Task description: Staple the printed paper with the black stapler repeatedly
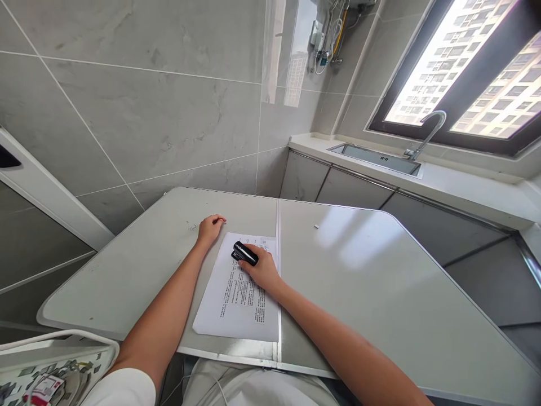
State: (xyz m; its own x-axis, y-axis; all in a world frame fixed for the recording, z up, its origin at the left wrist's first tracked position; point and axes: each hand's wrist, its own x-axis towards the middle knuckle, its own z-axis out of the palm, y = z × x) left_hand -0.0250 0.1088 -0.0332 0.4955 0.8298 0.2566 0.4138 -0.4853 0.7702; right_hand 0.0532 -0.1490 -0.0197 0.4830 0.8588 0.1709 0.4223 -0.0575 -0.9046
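Observation:
A printed sheet of paper [240, 299] lies on the grey folding table [380, 282] in front of me. My right hand [262, 268] rests on the paper's upper part, closed around a small black stapler [244, 254]. My left hand [210, 228] sits on the table just beyond the paper's upper left corner, its fingers curled loosely with nothing visible in them. A few tiny metal bits [192, 226] lie on the table just left of that hand.
A tiled wall stands behind the table. At the right, a counter holds a steel sink [376, 158] with a tap [426, 132] under a window. A white basket [54, 366] with clutter sits at the lower left. A small speck [316, 226] lies on the table's right half.

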